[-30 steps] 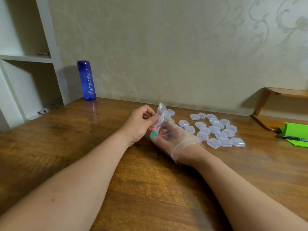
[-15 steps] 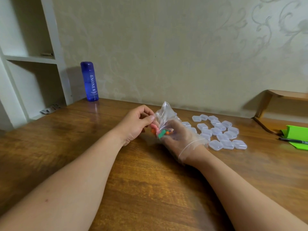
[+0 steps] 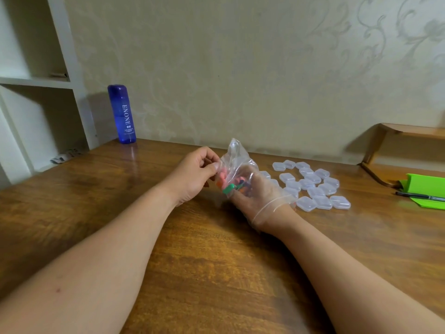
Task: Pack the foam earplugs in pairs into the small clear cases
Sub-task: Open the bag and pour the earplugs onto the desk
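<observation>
- Two bare forearms reach in from the bottom corners of the frame over the brown wooden counter and meet near its centre.
- The left hand is curled nearly closed, thumb and fingertips pinching the left edge of a clear bag, held above the counter.
- The right hand, in a thin clear glove, is cupped partly open around the bag's lower right side, its fingers bent under and behind the plastic.
- The earplugs sit in the bottom of the bag between the two hands: pink, orange and green ones show; the count cannot be told.
- Just right of the gloved hand, a cluster of small clear cases lies flat on the counter, lids down, some touching one another.
- At the right edge, a black pen rests on a green sheet.
- In the far left, a blue bottle stands upright by the wall, next to a white shelf in the upper left.
</observation>
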The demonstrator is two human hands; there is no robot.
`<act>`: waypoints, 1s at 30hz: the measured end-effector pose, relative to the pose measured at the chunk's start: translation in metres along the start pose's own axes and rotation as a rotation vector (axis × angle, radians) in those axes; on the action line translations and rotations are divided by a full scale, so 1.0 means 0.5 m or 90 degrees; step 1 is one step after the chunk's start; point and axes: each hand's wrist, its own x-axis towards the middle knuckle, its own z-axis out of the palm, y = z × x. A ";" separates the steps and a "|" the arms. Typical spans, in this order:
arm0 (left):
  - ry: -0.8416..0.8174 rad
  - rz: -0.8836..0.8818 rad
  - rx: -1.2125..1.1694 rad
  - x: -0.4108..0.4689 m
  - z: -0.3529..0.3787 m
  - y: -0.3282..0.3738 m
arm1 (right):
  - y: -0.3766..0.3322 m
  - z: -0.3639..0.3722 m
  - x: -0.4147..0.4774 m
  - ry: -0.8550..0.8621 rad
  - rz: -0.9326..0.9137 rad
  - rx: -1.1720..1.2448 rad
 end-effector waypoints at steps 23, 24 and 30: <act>0.006 -0.046 -0.053 0.006 0.032 -0.004 | 0.007 0.006 0.000 0.022 -0.044 0.009; 0.015 -0.055 -0.071 0.007 0.033 -0.005 | 0.008 0.007 0.001 0.020 -0.054 0.016; 0.042 -0.106 -0.111 0.009 0.041 -0.007 | 0.010 0.025 0.007 0.013 -0.086 0.041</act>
